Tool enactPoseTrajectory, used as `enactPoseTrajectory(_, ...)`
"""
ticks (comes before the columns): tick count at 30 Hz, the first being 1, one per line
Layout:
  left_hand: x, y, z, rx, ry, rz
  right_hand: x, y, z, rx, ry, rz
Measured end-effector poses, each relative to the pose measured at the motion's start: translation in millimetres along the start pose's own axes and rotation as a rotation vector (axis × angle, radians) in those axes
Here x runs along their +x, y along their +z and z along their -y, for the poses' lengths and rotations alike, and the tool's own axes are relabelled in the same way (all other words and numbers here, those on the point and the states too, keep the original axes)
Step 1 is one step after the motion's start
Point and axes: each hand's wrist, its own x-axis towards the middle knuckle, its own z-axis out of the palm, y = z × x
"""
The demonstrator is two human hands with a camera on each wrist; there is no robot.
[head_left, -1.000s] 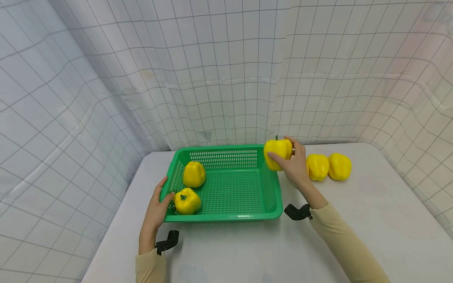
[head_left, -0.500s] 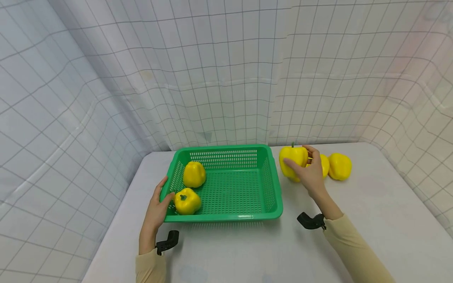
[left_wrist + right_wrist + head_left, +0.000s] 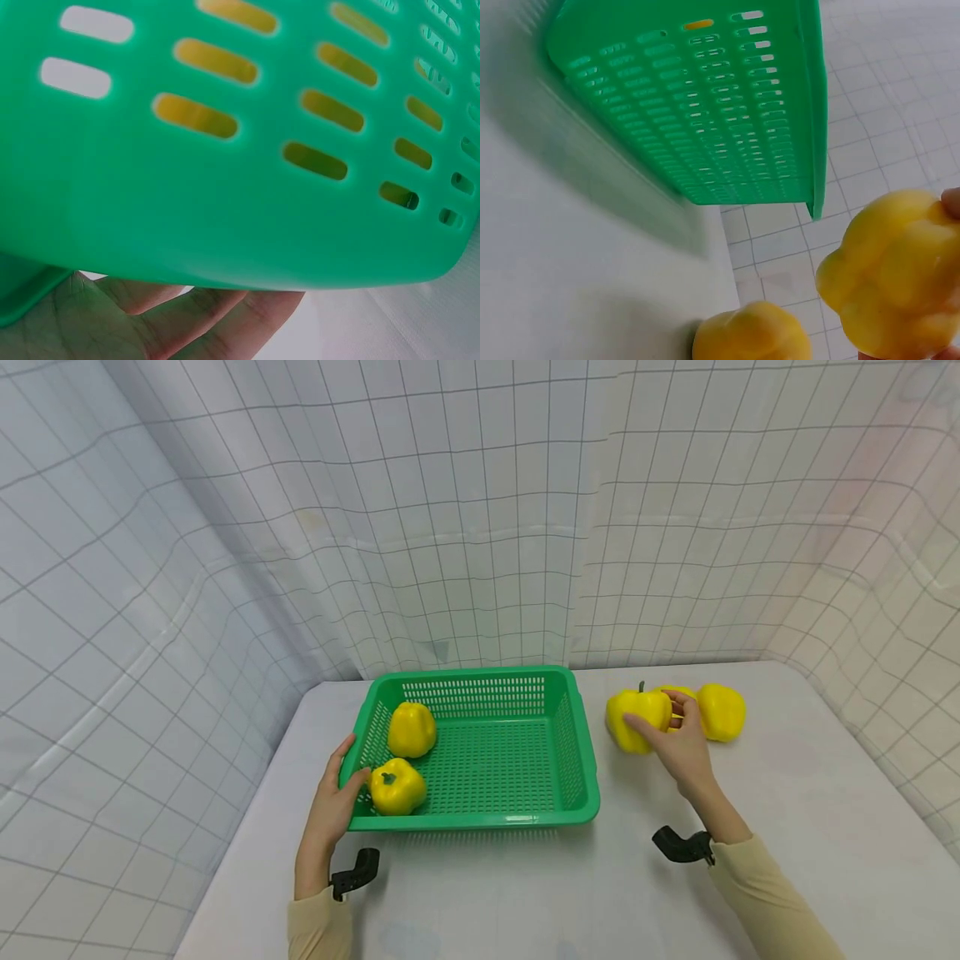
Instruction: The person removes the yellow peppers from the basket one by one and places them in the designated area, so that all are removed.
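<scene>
My right hand (image 3: 681, 745) grips a yellow bell pepper (image 3: 630, 714), stem up, to the right of the green plastic basket (image 3: 517, 820). In the right wrist view this bell pepper (image 3: 900, 277) is at the right edge, with only bits of the fingers showing. My left hand (image 3: 332, 802) holds the basket's left rim, thumb over the edge; in the left wrist view its fingers (image 3: 217, 322) reach along the basket's outside. Inside the basket, on its left side, are two yellow bell peppers, one at the back (image 3: 412, 730) and one at the front (image 3: 397, 787).
Right of the basket, on the white table (image 3: 787, 793), a yellow bell pepper (image 3: 722, 712) lies beside another (image 3: 678, 692) that is partly hidden by my right hand and the held pepper. White grid-patterned sheets (image 3: 480, 527) hang behind and at both sides.
My right hand has moved the bell pepper from over the basket's right rim to the right and lower, in front of the table's peppers. The left hand and basket stay put.
</scene>
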Motion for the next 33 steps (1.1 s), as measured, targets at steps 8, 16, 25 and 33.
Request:
enactPoseTrajectory(8, 0.1, 0.2, 0.5, 0.003, 0.002, -0.003, -1.4, -11.2, -18.1, -0.06, 0.006, 0.083)
enactPoseTrajectory(16, 0.1, 0.1, 0.7, 0.0, 0.002, -0.002, -3.4, -16.9, -31.7, -0.148, 0.051, 0.201)
enactPoseTrajectory(25, 0.3, -0.2, 0.5, 0.003, 0.004, -0.002, -5.4, -19.1, -45.5, -0.204, 0.051, 0.277)
enactPoseTrajectory(33, 0.4, -0.3, -0.2, 0.007, 0.0, -0.002, -9.2, -21.0, -53.2, -0.226, 0.076, 0.332)
